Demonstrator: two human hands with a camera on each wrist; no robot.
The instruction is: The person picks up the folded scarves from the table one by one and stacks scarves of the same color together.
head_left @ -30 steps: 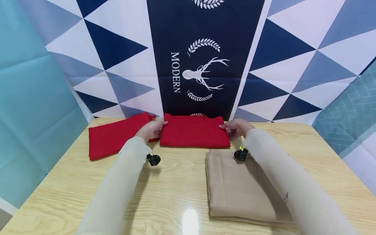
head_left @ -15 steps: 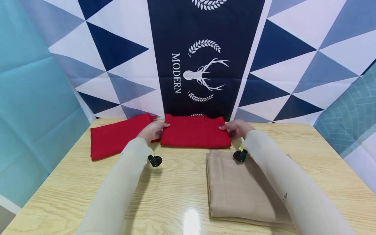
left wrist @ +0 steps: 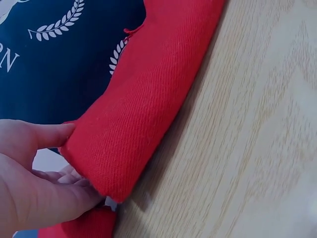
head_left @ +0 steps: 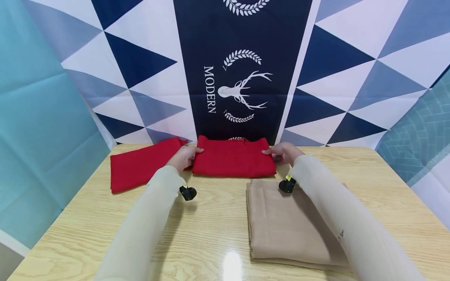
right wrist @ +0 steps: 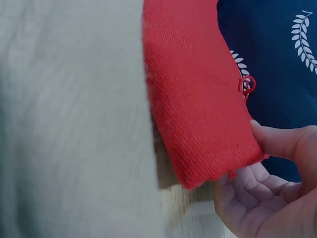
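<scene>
Folded red cloth (head_left: 233,157): we see a flat rectangle of coarse twill weave at the far middle of the tabletop (head_left: 211,226), its back edge against the backdrop; the left wrist view shows thick, rounded fold edges, and the right wrist view shows a loose thread loop at one corner.
Left hand (head_left: 183,156): we find it at the cloth's left end, thumb lying on top and fingers (left wrist: 64,174) curled under the corner, pinching the layers; the forearm reaches straight out from us in a pale sleeve.
Right hand (head_left: 283,152): it mirrors the left at the right end, thumb on the upper face, fingers (right wrist: 247,186) cupped beneath the corner, clamped on the fabric.
Second red cloth (head_left: 140,166): a similar folded piece, lying askew just left of the first, partly behind the left hand.
Beige cloth (head_left: 288,224): a smoother, larger folded stack, near and to the right, under the right forearm.
Tabletop: pale wood grain with a glossy highlight near us.
Backdrop (head_left: 242,70): a navy panel with a white stag, wreath and the word MODERN, flanked by blue and white triangles.
Change: against the earlier frames we note both hands keeping the same grip, the cloth unmoved; only the view has shifted slightly.
</scene>
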